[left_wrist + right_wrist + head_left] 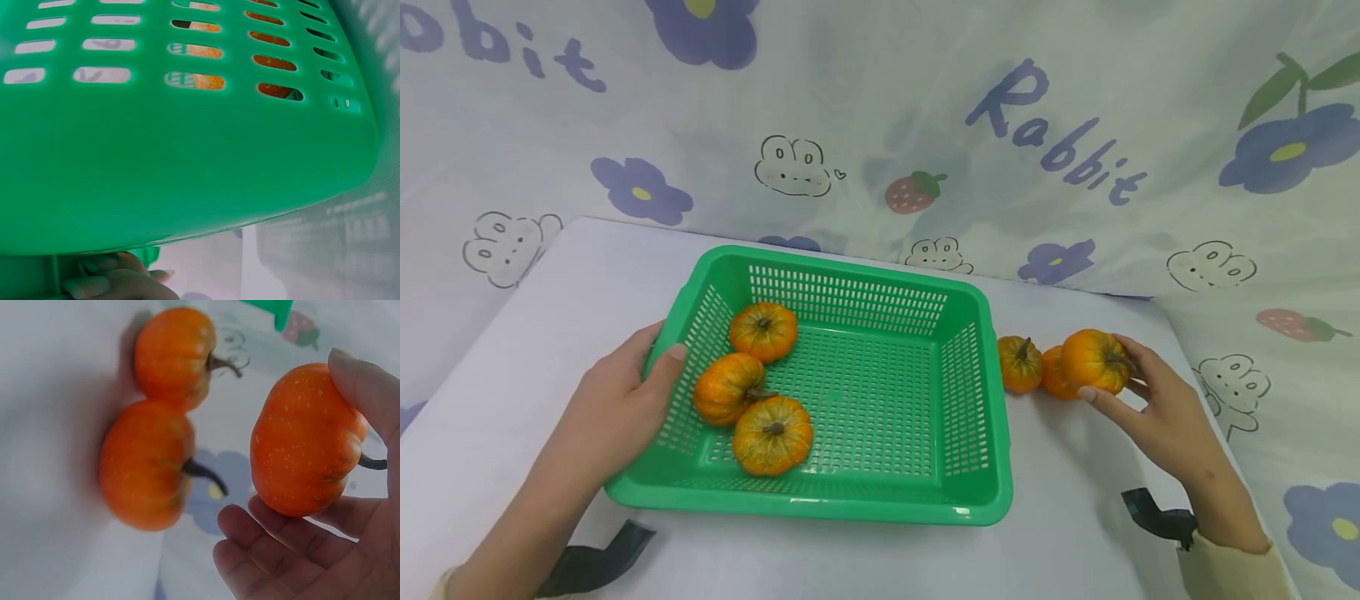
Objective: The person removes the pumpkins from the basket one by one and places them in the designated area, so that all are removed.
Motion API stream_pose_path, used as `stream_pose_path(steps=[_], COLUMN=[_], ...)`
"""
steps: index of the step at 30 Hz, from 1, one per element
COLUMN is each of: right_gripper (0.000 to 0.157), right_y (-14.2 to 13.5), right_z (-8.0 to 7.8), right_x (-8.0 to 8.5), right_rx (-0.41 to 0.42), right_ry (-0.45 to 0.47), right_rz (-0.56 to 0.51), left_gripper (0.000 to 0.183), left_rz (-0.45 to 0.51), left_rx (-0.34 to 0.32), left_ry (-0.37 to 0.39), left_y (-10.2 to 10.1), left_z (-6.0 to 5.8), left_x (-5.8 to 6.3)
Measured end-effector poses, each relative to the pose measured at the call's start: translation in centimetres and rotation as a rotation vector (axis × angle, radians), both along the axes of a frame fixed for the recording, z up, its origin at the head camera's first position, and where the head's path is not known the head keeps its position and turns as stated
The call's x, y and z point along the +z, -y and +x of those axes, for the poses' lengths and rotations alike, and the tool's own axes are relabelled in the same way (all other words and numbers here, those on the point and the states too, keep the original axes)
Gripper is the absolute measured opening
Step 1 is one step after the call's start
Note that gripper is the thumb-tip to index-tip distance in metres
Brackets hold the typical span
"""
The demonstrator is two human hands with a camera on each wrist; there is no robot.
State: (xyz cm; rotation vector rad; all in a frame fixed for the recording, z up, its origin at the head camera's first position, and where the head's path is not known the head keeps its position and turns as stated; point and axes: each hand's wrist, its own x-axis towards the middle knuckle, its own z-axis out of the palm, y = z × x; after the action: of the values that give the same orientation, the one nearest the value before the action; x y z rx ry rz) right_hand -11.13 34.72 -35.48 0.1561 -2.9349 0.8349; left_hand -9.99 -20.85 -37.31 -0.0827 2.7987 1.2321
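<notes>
A green plastic basket [880, 510] with slotted walls stands on the white table, and my left hand [617, 400] grips its left rim, thumb over the top. In the left wrist view the basket wall [187, 150] fills most of the picture, with my fingers [119, 281] curled under the rim. Inside the basket, three small orange pumpkins [772, 435] lie at the left. My right hand [1165, 417] holds another pumpkin [306, 444] between thumb and fingers, its stem toward the palm. Beside it, two more pumpkins [147, 465] [175, 356] rest on the table.
The white tabletop [1060, 517] runs around the basket. Behind it hangs a pale cloth [865, 92] printed with rabbits, flowers and strawberries. Black straps [1157, 517] circle both wrists. The two loose pumpkins sit close to the basket's right wall.
</notes>
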Motion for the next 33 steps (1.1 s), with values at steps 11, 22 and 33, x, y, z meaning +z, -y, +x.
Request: stream_pose_path(steps=[11,22,33], right_gripper=[0.091,0.091,0.092], right_y=[-1.1,-1.7,-2.4], right_z=[-0.6,-1.0,-1.0], right_x=[-1.7,-2.0,-2.0], right_rx=[-0.087,-0.109,-0.207], right_ry=[0.127,0.108,0.107], right_rz=[0.05,0.051,-0.009], left_gripper=[0.064,0.064,0.065], left_rz=[0.001,-0.001,0.013], left_rx=[-0.004,-0.002,0.0], left_ry=[-0.01,0.0,-0.008], left_y=[0.0,0.0,0.0], left_z=[-0.1,-0.1,0.0], left_x=[-0.1,-0.1,-0.1])
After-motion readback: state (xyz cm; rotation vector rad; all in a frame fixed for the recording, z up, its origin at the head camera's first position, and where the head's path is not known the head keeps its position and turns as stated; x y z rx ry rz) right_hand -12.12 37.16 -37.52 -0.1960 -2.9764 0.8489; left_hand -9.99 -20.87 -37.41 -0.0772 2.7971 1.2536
